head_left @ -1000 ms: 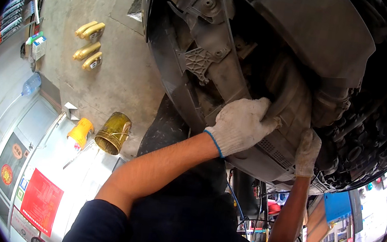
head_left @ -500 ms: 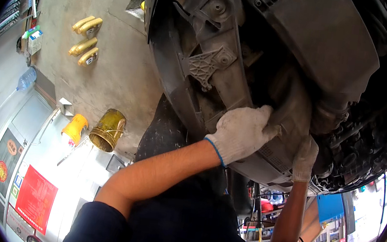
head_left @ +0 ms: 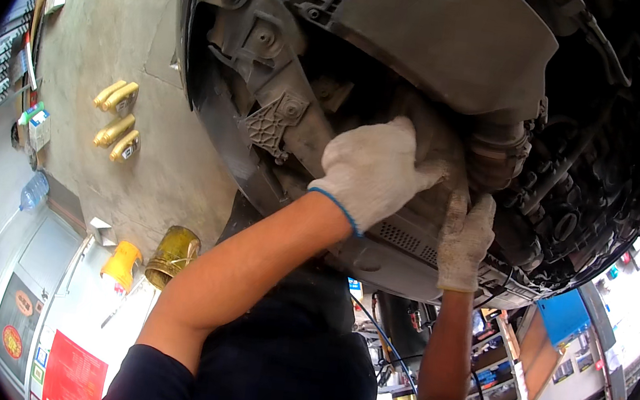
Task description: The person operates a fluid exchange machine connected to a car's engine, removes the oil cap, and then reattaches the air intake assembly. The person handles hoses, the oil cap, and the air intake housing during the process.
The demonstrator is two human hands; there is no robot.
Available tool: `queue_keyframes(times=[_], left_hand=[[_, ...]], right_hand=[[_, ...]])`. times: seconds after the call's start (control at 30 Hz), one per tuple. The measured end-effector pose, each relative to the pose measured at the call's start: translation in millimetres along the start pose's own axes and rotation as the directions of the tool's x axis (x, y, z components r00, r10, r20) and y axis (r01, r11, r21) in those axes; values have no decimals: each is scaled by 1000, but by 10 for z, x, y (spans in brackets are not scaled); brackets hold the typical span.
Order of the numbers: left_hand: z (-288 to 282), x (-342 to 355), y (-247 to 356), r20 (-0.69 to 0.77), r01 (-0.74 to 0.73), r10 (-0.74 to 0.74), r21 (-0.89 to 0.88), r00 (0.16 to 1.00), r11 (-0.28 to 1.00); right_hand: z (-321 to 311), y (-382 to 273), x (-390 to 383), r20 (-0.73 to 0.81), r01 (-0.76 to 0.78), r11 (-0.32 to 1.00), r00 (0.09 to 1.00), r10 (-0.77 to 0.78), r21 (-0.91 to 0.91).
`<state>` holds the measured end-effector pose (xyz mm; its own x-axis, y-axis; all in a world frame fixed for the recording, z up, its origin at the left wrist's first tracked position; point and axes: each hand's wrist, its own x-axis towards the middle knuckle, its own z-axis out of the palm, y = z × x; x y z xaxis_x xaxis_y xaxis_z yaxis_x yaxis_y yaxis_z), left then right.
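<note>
A dusty dark plastic air duct (head_left: pixel 434 138) lies in the engine bay of a car, beneath a large grey-black plastic cover (head_left: pixel 443 39). My left hand (head_left: pixel 371 170), in a white knit glove with a blue cuff, grips the duct from its left. That thumb points right across the duct, while the fingertips are hidden at its far side. At the duct's lower right, my gloved right hand (head_left: pixel 464 246) holds its edge between thumb and fingers. Just right of the duct sits a ribbed hose (head_left: pixel 497 154). A lattice-patterned bracket (head_left: pixel 272 124) stands left of my left hand.
The car's front edge (head_left: pixel 376 263) curves below my hands. Dark engine parts (head_left: pixel 568 198) crowd the right. Several gold oil bottles (head_left: pixel 114 129) stand on the concrete floor at left, with a yellow bucket (head_left: pixel 121 263) and a stained bucket (head_left: pixel 172 255) nearer. Shelving (head_left: pixel 503 366) is at lower right.
The view has shifted, so the car appears further left. My right hand has moved closer to my left, and its thumb now shows on the duct. My left hand keeps its hold.
</note>
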<state>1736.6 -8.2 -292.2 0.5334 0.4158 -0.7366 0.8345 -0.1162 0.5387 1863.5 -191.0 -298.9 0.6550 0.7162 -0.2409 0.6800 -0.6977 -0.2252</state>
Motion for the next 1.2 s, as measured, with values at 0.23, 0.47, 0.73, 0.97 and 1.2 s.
queue_keyframes(times=[0.23, 0.47, 0.73, 0.97, 1.2], left_hand=[[-12, -28, -124, -20, -140, 140, -17, 990, 990], [-32, -94, -147, -59, -180, 180, 2, 982, 984], [-189, -138, -166, -90, -196, 193, -27, 977, 980], [-1047, -28, -680, -668, -33, 348, 436, 658, 900], [-1301, 247, -657, -631, 128, 228, 467, 742, 875]], right_hand=[[54, 85, 102, -67, -46, 973, 996, 62, 225], [59, 157, 97, -118, 61, 996, 992, -54, 60], [-460, -47, 242, -66, -191, 968, 977, 204, 161], [-580, -64, 963, 51, 19, 952, 998, -36, 307], [-512, -320, 1147, 171, -215, 865, 973, 153, 453]])
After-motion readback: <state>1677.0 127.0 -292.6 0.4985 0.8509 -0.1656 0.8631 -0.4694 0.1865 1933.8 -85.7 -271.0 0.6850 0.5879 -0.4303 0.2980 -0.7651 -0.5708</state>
